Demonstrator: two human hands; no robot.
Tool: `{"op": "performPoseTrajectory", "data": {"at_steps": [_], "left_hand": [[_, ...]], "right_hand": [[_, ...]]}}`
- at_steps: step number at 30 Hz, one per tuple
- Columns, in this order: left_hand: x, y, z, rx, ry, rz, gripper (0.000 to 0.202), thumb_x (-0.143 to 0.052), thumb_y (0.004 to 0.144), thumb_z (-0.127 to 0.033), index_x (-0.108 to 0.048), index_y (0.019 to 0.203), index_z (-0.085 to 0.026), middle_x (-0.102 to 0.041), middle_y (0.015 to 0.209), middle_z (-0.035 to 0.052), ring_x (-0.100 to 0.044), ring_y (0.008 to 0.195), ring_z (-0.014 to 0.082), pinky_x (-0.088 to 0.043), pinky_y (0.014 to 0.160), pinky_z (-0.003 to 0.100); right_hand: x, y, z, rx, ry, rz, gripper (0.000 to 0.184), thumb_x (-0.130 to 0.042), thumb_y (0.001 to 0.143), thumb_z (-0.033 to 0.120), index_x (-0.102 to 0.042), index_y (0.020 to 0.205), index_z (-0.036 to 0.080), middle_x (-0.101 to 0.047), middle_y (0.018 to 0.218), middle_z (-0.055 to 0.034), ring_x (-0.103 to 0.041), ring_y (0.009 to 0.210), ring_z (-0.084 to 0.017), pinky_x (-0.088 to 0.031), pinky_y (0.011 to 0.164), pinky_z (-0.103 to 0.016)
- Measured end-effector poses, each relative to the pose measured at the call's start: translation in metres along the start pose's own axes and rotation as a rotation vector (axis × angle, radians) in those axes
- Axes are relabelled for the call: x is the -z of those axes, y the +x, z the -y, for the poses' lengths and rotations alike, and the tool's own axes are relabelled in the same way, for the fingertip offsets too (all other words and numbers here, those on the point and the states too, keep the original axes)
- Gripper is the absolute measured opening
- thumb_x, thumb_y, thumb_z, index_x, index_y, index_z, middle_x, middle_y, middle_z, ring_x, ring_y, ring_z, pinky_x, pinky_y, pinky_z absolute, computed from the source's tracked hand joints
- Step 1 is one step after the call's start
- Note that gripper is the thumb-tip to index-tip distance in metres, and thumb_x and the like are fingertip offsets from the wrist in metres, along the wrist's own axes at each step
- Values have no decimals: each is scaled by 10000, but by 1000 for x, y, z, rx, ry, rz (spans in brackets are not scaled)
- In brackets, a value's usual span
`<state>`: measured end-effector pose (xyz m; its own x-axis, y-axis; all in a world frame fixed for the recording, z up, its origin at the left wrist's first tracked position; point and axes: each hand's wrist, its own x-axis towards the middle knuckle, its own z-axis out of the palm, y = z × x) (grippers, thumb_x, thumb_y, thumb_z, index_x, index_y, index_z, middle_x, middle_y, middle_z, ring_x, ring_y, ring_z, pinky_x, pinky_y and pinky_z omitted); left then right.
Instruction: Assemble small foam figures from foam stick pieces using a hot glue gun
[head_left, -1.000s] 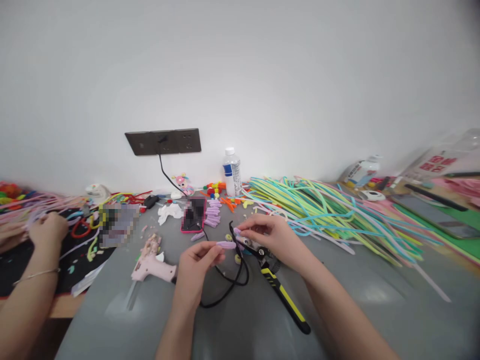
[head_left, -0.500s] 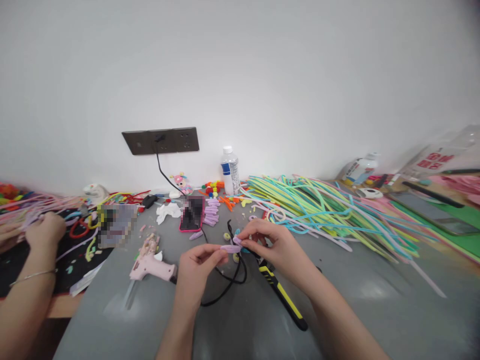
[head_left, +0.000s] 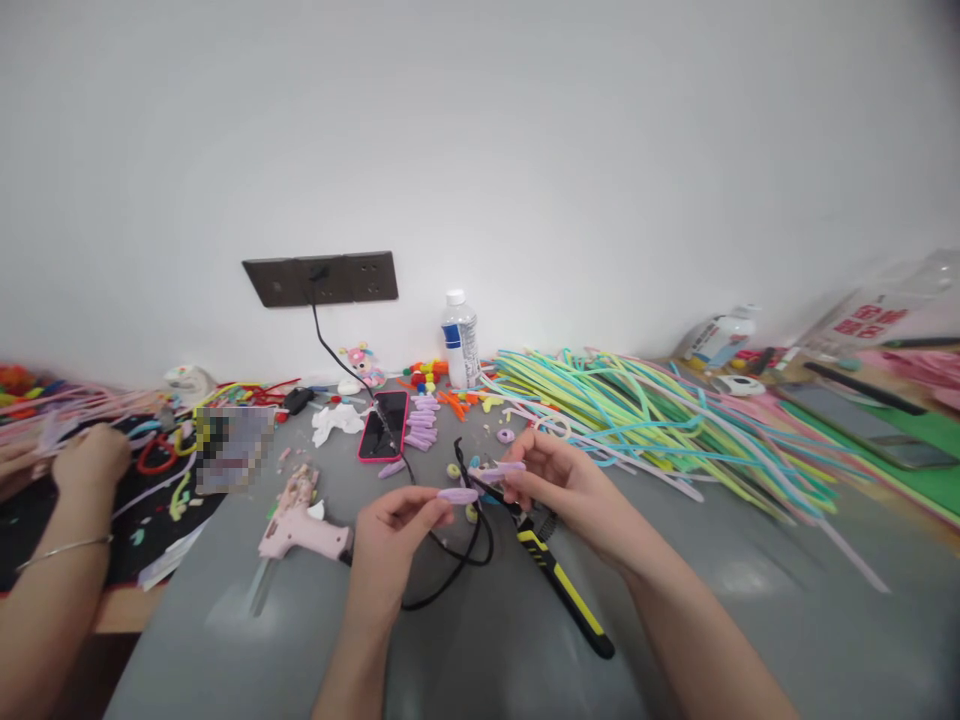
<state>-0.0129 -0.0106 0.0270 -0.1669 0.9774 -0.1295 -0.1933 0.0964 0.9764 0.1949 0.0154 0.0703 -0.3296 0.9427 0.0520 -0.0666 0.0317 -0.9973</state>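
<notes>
Over the worktop (head_left: 300,640), the left hand (head_left: 391,535) is pinching a lilac chenille piece (head_left: 457,496), the right hand (head_left: 559,485) a second chenille piece (head_left: 504,470) farther right; both are looking light, soft, bendable, probably suiting fingertip end-grips.

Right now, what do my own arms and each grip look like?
Both forearms are bare as far as the picture shows, with no sleeve, watch or band in view. Your left grip and right grip are bare hands, without gloves or visible rings. The thin bracelet at far left is on another person's arm.
</notes>
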Motion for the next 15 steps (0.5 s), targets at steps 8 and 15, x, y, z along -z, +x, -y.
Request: {"op": "performPoseTrajectory", "data": {"at_steps": [8,15], "left_hand": [[3,-3,5,-11,-22,-43,254,-887,589,-345,-800,728,-151,-776,676,68,-717,610,175,-583,628,250],[-2,1,6,-5,-44,-16,258,-891,588,-352,-798,726,-156,-774,674,62,-715,611,169,-588,638,250]], "right_hand": [[3,-7,-5,65,64,-61,371,-790,803,499,-539,848,230,-606,832,3,-608,677,-132,-510,619,-251],[4,-7,-8,44,-42,-109,366,-742,820,559,-622,821,213,-661,677,-17,-629,612,-163,-529,605,-292]]}}
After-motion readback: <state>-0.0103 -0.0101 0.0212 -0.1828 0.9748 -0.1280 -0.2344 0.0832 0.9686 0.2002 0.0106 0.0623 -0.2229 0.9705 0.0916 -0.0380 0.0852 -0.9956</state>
